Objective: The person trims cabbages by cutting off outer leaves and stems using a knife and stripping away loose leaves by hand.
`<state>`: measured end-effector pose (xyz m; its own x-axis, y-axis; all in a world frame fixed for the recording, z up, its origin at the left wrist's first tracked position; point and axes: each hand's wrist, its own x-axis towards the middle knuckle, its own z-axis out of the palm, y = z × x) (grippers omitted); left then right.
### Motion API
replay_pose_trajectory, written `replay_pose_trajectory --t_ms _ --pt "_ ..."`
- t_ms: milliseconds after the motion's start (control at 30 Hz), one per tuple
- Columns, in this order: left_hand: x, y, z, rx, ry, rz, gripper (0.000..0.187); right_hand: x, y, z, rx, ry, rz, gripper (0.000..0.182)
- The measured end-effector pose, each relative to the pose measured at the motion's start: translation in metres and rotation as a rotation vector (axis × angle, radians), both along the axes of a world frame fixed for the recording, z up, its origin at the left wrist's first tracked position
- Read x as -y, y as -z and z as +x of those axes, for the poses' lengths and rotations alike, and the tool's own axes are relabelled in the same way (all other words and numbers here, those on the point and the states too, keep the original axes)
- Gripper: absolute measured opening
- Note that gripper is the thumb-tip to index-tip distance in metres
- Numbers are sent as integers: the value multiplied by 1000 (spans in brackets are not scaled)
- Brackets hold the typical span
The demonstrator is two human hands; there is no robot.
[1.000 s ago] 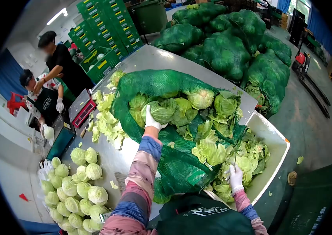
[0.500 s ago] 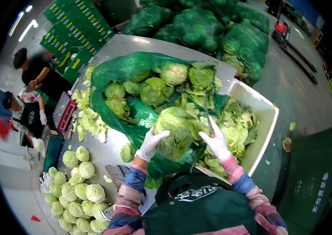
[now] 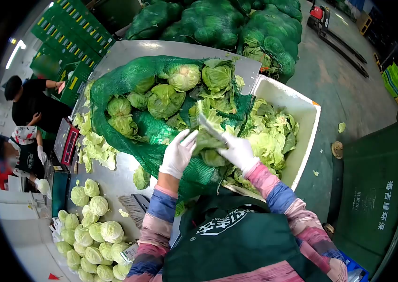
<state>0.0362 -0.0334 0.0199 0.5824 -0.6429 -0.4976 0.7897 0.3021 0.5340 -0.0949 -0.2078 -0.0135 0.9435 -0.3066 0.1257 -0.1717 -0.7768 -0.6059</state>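
My right hand (image 3: 239, 153), in a white glove, is closed round a knife (image 3: 209, 126) whose blade points up and to the left. My left hand (image 3: 179, 152), also gloved, has its fingers stretched out beside a loose-looking green leaf (image 3: 206, 140); whether they touch it is hard to see. Below the knife a pale green cabbage (image 3: 214, 158) shows in part between the hands. Beneath them spreads an opened green mesh bag (image 3: 154, 127) with several cabbages in it, such as a leafy green cabbage (image 3: 165, 101).
At right stands a white bin (image 3: 306, 155) of cut leaves (image 3: 269, 141). Trimmed cabbages (image 3: 93, 232) are heaped at lower left, near a brush (image 3: 133, 209). Full mesh bags (image 3: 210, 23) lie beyond the table. Two people work at left by a red scale (image 3: 69, 144).
The large cabbage formerly between both hands no longer shows whole there. My left hand's fingers have straightened, and the knife has tilted leftward across the leaf. The view has shifted.
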Motion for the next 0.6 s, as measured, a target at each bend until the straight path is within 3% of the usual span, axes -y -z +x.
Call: replay_pose_trajectory --t_ms 33,100,133,167,267,300,333,400,433,533,600 --pt "1 -7 -9 199 -169 106 37 8 13 10 128 140 237 34" --pt "2 2 -31 651 -538 351 35 23 -2 21 119 336 678 33" --pt "-2 22 -39 759 -588 522 36 29 -10 25 86 449 927 33" --pt "-3 28 -57 822 -462 607 40 33 -25 24 84 426 1088 38" --pt "9 58 -103 1143 -111 849 67 30 -23 32 83 431 1067 38" --pt "24 48 -107 1310 -119 974 73 24 -30 32 74 385 1032 35" --pt "37 37 -105 1475 -125 1101 79 17 -25 33 51 349 948 34" --pt "48 43 -87 1510 189 1185 90 10 -11 30 167 156 588 33" --pt "49 42 -74 1512 264 1122 90 11 -6 28 180 125 405 37" --pt "46 23 -50 1412 568 1053 86 36 7 13 64 319 388 44" --pt "36 35 -38 1432 422 916 84 65 32 -2 -174 531 430 55"
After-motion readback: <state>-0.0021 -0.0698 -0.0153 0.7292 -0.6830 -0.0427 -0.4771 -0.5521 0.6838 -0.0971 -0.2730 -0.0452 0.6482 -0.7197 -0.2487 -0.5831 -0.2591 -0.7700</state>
